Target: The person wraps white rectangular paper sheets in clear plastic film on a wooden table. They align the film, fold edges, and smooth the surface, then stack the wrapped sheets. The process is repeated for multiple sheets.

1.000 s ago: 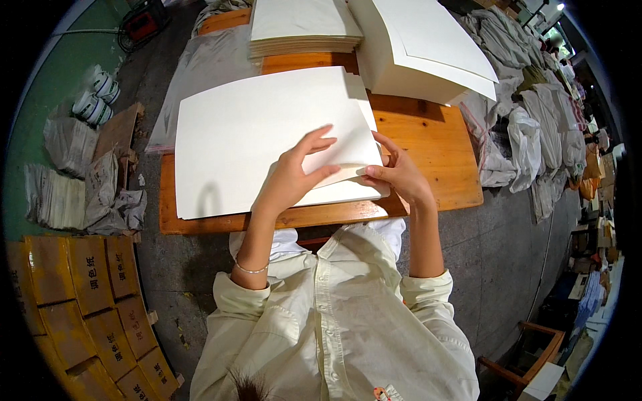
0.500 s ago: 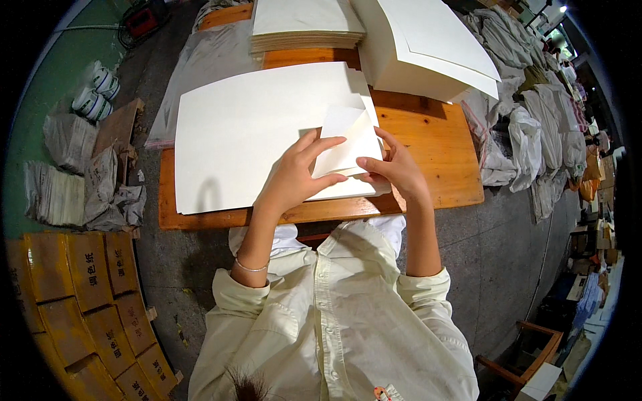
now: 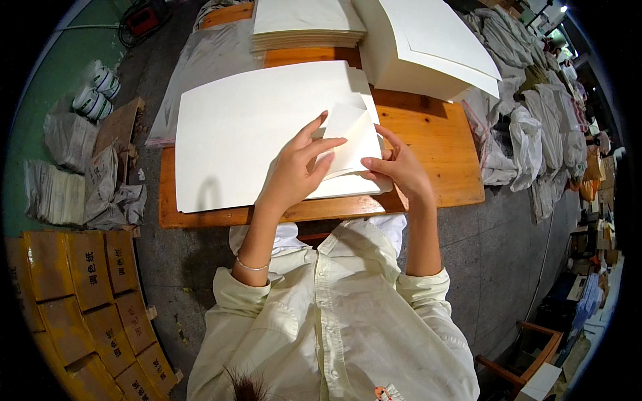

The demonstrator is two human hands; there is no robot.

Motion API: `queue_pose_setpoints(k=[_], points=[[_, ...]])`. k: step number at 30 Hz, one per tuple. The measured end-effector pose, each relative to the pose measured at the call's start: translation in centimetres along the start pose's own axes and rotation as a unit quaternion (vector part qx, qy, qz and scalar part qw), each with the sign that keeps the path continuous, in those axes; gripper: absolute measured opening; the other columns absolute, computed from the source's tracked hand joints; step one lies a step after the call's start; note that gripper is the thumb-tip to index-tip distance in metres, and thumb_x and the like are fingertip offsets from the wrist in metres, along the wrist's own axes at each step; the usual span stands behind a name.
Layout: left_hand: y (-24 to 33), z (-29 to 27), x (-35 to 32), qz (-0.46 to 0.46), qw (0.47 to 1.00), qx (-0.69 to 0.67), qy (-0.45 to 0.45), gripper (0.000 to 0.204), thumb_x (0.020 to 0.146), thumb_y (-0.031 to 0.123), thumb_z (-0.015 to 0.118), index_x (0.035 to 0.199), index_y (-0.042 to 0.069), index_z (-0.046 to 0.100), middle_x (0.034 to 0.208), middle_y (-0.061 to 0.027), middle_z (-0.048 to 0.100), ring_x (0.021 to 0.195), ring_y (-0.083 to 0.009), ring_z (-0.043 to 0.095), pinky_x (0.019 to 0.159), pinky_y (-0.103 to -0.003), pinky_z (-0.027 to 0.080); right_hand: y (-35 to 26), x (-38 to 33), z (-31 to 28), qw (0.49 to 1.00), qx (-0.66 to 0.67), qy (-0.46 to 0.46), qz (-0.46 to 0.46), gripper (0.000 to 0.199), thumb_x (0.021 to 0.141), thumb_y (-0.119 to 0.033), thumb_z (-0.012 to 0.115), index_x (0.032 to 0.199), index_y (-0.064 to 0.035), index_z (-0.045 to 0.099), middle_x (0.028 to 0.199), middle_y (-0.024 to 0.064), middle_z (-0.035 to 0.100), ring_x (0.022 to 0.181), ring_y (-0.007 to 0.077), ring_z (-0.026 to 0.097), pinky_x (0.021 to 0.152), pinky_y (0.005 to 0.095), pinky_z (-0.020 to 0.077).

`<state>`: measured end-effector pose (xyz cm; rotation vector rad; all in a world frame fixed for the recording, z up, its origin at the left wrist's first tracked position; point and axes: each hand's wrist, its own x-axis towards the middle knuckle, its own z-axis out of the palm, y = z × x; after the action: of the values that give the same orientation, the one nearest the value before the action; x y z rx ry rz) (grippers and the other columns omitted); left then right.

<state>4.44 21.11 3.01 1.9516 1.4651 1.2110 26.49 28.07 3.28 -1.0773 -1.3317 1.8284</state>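
White paper sheet [image 3: 254, 127] lying flat on wooden table [image 3: 441, 144] | head view: left hand [image 3: 294, 170] & right hand [image 3: 401, 170] both pinching its folded-up corner [image 3: 351, 137] | fold looking just begun, most of sheet unfolded, stacks [image 3: 304, 20] waiting behind

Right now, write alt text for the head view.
Seen from above, a person's left hand and right hand lift and fold the corner of a white sheet on a wooden table. Paper stacks lie beyond, boxes on the floor.

Large white paper sheet [image 3: 247, 134] flat on table, near right corner folded up.
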Motion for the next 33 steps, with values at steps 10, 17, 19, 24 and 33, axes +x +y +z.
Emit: queue_pose_setpoints(k=[10, 17, 19, 24, 33], points=[[0.7, 0.0, 0.1, -0.047, 0.997, -0.025, 0.062, 0.047, 0.088, 0.010, 0.063, 0.133, 0.018, 0.055, 0.129, -0.0171, 0.056, 0.089, -0.0170, 0.060, 0.078, -0.027, 0.048, -0.6, -0.2, 0.3, 1.000, -0.017, 0.003, 0.001, 0.081, 0.079, -0.011, 0.077, 0.144, -0.0004, 0.030, 0.084, 0.0100, 0.067, 0.068, 0.0110, 0.064, 0.061, 0.0238, 0.0572], [1.1, -0.1, -0.1, 0.004, 0.999, 0.025, -0.039, 0.045, 0.090, 0.008, 0.059, 0.133, 0.020, 0.055, 0.140, -0.0137, 0.047, 0.116, -0.0271, 0.057, 0.094, -0.035, 0.047, 0.3, 0.0, -0.4, 1.000, 0.005, 0.008, 0.003, 0.069, 0.094, -0.033, 0.060, 0.147, -0.0036, 0.026, 0.105, 0.0185, 0.063, 0.084, 0.0164, 0.066, 0.070, 0.0274, 0.0576], [1.4, -0.1, 0.0, 0.012, 0.997, 0.051, -0.051, 0.047, 0.089, 0.009, 0.060, 0.135, 0.019, 0.053, 0.142, -0.0140, 0.045, 0.119, -0.0293, 0.055, 0.097, -0.036, 0.046, 0.0, -0.3, -0.4, 0.997, 0.071, -0.026, -0.003, 0.067, 0.097, -0.037, 0.053, 0.148, -0.0049, 0.024, 0.119, 0.0223, 0.058, 0.098, 0.0207, 0.064, 0.083, 0.0322, 0.0549], [0.7, 0.2, 0.0, -0.018, 1.000, 0.002, 0.018, 0.056, 0.090, 0.009, 0.059, 0.143, 0.017, 0.041, 0.142, -0.0179, 0.043, 0.125, -0.0344, 0.049, 0.102, -0.039, 0.042, -0.5, -1.6, -0.3, 0.987, 0.053, -0.119, -0.096, 0.071, 0.095, -0.026, 0.058, 0.150, -0.0066, 0.018, 0.140, 0.0202, 0.047, 0.129, 0.0285, 0.047, 0.107, 0.0395, 0.0386], [0.6, 0.5, 0.1, 0.024, 0.999, 0.037, -0.013, 0.038, 0.085, -0.005, 0.049, 0.113, 0.011, 0.068, 0.110, -0.0193, 0.062, 0.096, -0.0353, 0.062, 0.080, -0.037, 0.051, -2.4, -3.5, -0.9, 0.756, -0.568, -0.120, -0.303, 0.062, 0.071, -0.010, 0.076, 0.128, -0.0079, 0.054, 0.134, 0.0175, 0.052, 0.125, 0.0349, 0.048, 0.102, 0.0411, 0.0419]])
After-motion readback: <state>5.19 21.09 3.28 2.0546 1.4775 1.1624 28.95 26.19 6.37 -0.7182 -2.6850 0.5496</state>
